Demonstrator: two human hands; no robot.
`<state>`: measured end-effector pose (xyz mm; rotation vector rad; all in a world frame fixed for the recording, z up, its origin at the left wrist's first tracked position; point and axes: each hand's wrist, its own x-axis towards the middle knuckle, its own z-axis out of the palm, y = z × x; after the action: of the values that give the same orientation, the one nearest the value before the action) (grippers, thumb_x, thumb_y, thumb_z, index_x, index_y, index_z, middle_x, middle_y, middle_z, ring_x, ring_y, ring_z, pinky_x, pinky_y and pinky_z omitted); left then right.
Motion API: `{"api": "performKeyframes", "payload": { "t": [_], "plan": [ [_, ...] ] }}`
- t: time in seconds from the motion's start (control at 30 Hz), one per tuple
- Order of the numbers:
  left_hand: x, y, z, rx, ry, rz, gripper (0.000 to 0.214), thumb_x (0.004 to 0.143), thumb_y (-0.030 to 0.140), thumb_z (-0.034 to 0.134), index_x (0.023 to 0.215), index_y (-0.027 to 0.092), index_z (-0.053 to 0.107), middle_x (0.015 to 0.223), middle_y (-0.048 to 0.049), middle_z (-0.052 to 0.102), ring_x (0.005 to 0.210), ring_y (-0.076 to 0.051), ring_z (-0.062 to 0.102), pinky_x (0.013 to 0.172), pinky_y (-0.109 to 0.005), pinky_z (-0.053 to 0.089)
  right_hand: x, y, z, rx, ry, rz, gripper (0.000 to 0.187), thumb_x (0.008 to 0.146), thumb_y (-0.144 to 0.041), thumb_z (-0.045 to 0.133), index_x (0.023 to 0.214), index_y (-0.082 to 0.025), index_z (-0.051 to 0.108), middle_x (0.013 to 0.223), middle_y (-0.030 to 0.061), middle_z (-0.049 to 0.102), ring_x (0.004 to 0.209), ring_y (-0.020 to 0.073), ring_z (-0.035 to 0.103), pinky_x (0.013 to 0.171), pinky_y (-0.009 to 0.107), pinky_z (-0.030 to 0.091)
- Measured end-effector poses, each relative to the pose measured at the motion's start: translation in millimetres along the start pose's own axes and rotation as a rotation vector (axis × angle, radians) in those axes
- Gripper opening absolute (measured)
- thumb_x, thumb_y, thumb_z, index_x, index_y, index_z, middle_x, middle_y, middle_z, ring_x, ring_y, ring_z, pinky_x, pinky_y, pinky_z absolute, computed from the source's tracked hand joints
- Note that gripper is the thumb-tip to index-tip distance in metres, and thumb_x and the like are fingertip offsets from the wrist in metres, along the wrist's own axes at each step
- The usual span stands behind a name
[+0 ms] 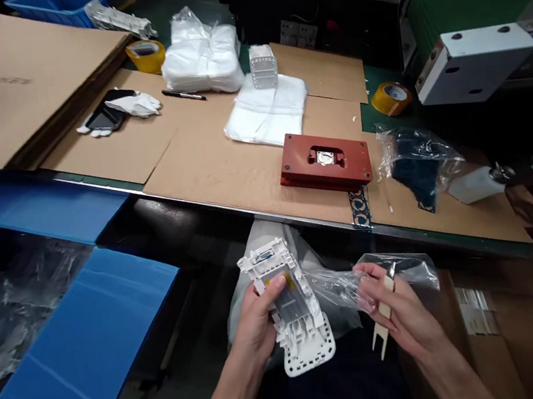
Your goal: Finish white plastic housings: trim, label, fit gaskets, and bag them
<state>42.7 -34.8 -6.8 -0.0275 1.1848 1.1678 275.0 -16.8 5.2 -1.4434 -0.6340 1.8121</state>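
Note:
My left hand (256, 322) is closed round a white moulded plastic part (290, 307) with a clear window and a yellow spot, held upright below the table edge. My right hand (404, 312) pinches the mouth of a clear plastic bag (341, 284) that stretches to the part. The same hand also holds a cream forked tool (383, 321) between its fingers, prongs pointing down. Both hands are over my lap, apart from the table.
On the cardboard-covered table (222, 159) lie a red jig block (324, 160), stacks of white bags (267, 111), two yellow tape rolls (391, 98), a pen (184, 94), gloves (133, 104), a bagged dark part (417, 166). A blue bin (82, 328) stands left, a carton (509, 324) right.

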Motion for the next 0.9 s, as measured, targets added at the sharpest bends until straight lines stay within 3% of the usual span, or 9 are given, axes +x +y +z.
{"api": "performKeyframes", "payload": {
  "t": [0.1,0.2,0.3,0.43,0.53,0.63,0.73,0.8,0.9],
  "plan": [
    [3,4,1.6,0.065,-0.032,-0.043,0.036,0.066,0.025,0.09,0.097,0.015,0.075,0.086,-0.0063,0.078,0.074,-0.02,0.072,0.067,-0.027,0.057,3,8,-4,-0.208,0.173,-0.088,0.037,0.07,-0.043,0.089,0.09,-0.018,0.072,0.057,-0.0046,0.047,0.051,0.0085,0.038,0.045,0.021,0.03],
    [5,15,-1.4,0.127,-0.055,-0.068,0.036,0.067,0.021,0.084,0.102,0.015,0.075,0.092,-0.0082,0.079,0.079,-0.022,0.073,0.068,-0.026,0.057,11,9,-7,-0.235,0.277,-0.153,0.035,0.078,-0.05,0.081,0.09,-0.018,0.074,0.057,-0.0035,0.048,0.051,0.0103,0.037,0.046,0.025,0.03],
    [3,29,0.8,0.24,-0.203,-0.103,0.056,0.065,0.02,0.083,0.119,0.014,0.072,0.093,-0.0112,0.078,0.079,-0.027,0.074,0.068,-0.03,0.058,16,6,-7,-0.372,0.31,-0.259,0.033,0.086,-0.051,0.073,0.1,-0.02,0.077,0.059,-0.0019,0.052,0.052,0.0131,0.042,0.048,0.027,0.034],
    [1,44,15.2,0.479,-0.395,-0.171,0.111,0.061,0.012,0.086,0.158,0.026,0.033,0.084,-0.0057,0.076,0.067,-0.022,0.071,0.06,-0.026,0.052,16,0,-9,-0.642,0.198,-0.52,0.021,0.093,-0.041,0.067,0.102,-0.027,0.08,0.064,0.001,0.064,0.053,0.0165,0.052,0.054,0.032,0.043],
    [11,48,25.5,0.717,-0.53,-0.156,0.123,0.064,0.01,0.084,0.162,0.027,0.012,0.078,-0.0016,0.074,0.06,-0.017,0.066,0.054,-0.02,0.046,16,-11,-11,-0.748,-0.033,-0.707,0.017,0.093,-0.028,0.067,0.103,-0.031,0.081,0.082,0.003,0.076,0.058,0.0182,0.061,0.058,0.033,0.048],
    [24,43,33.5,0.905,-0.629,-0.065,0.115,0.064,0.01,0.083,0.161,0.027,0.023,0.081,-0.0013,0.073,0.061,-0.016,0.064,0.055,-0.02,0.045,16,-28,-12,-0.806,-0.352,-0.799,0.022,0.094,-0.019,0.066,0.107,-0.029,0.08,0.078,0.0028,0.076,0.061,0.0175,0.064,0.059,0.031,0.047],
    [33,36,38.9,0.889,-0.657,-0.057,0.071,0.059,0.01,0.084,0.128,0.02,0.069,0.08,-0.0027,0.073,0.065,-0.018,0.064,0.056,-0.021,0.045,13,-45,-17,-0.908,-0.56,-0.85,0.024,0.095,-0.017,0.064,0.113,-0.026,0.078,0.067,0.0011,0.07,0.055,0.0145,0.057,0.055,0.028,0.04],
    [35,33,39.0,0.809,-0.628,-0.095,0.043,0.06,0.014,0.083,0.102,0.018,0.076,0.079,-0.0035,0.073,0.065,-0.019,0.064,0.056,-0.022,0.046,10,-52,-24,-1.021,-0.564,-0.832,0.031,0.095,-0.017,0.065,0.124,-0.025,0.072,0.073,0.0015,0.071,0.06,0.0153,0.061,0.057,0.028,0.042],
    [33,28,33.6,0.703,-0.541,-0.132,0.037,0.07,0.022,0.079,0.106,0.019,0.069,0.088,-0.0061,0.075,0.071,-0.022,0.069,0.063,-0.027,0.051,7,-51,-37,-1.181,-0.413,-0.711,0.029,0.094,-0.019,0.067,0.122,-0.026,0.068,0.086,0.0032,0.074,0.073,0.0188,0.068,0.065,0.03,0.048]
  ]
}}
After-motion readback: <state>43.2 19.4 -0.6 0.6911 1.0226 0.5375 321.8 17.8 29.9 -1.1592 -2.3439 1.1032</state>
